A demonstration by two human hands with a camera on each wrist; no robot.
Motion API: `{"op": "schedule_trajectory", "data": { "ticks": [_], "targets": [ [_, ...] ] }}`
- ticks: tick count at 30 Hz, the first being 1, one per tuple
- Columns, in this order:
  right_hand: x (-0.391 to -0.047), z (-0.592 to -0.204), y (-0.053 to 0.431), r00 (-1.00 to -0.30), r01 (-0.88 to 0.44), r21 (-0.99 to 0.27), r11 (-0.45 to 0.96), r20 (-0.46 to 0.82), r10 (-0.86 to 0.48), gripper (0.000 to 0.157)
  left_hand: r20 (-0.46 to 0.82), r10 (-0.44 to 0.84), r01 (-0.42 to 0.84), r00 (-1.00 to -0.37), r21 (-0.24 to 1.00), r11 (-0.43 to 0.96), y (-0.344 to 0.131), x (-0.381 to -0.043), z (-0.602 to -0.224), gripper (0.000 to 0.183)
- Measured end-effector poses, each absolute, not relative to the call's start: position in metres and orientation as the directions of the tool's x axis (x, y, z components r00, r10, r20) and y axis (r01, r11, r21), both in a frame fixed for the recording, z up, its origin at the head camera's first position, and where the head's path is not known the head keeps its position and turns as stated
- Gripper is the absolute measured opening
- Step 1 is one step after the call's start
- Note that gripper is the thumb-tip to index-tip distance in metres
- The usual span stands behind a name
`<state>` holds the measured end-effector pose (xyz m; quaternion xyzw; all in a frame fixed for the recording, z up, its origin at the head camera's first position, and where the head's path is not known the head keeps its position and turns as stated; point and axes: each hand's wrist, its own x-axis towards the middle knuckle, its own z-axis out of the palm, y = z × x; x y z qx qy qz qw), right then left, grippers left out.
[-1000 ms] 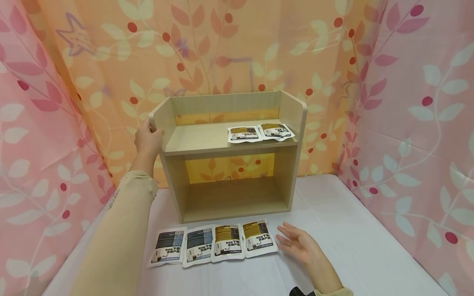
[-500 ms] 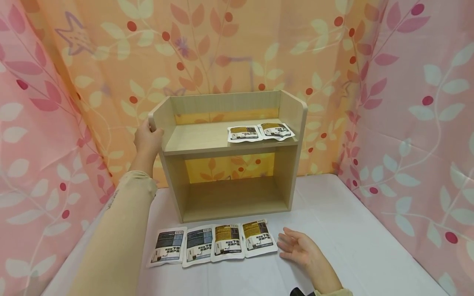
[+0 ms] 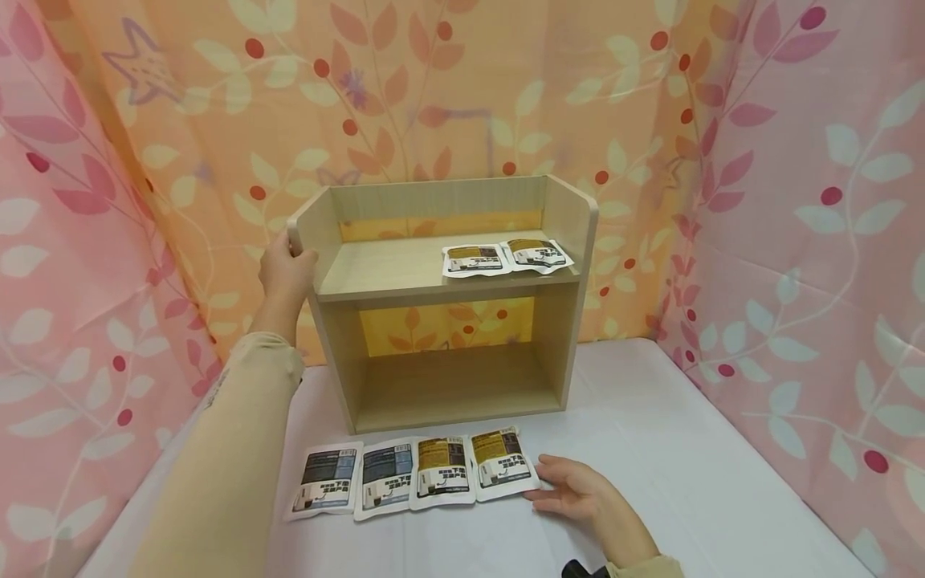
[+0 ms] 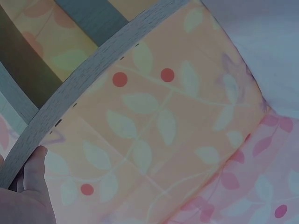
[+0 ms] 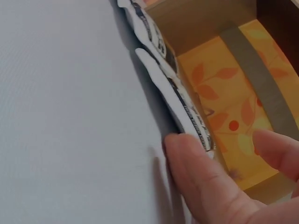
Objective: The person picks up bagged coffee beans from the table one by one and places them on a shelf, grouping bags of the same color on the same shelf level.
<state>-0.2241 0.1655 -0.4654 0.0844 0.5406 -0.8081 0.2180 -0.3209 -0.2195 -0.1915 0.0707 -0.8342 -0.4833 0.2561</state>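
Note:
My left hand (image 3: 283, 277) grips the front edge of the left side panel of a small wooden shelf (image 3: 448, 293); the left wrist view shows its fingertips at the panel edge (image 4: 84, 77). My right hand (image 3: 571, 490) is at the right end of a row of flat white pouches on the table, fingers and thumb spread. Its thumb (image 5: 191, 158) meets the lower edge of the rightmost gold-label pouch (image 3: 501, 461). Left of that lie another gold-label pouch (image 3: 442, 474) and two blue-label pouches, the nearer one (image 3: 386, 479) and the outermost (image 3: 325, 482).
Two more gold-label pouches, one (image 3: 473, 261) beside the other (image 3: 536, 254), lie on the upper board at its right. Below is the lower compartment (image 3: 455, 385). A white cloth (image 3: 650, 417) covers the table, with patterned curtains (image 3: 817, 241) around it.
My right hand has moved left, from beside the rightmost pouch to its edge. My left hand keeps its grip on the shelf, and the pouches lie where they were.

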Motion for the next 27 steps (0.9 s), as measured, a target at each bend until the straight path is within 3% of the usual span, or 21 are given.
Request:
{"op": "schedule_trajectory", "data": {
  "ticks": [27],
  "targets": [
    [-0.227, -0.477, 0.15, -0.923, 0.383, -0.831, -0.405, -0.358, -0.138, 0.057, 0.365, -0.369, 0.131, -0.855, 0.84, 0.526, -0.221, -0.323, -0.193, 0.038]
  ]
}}
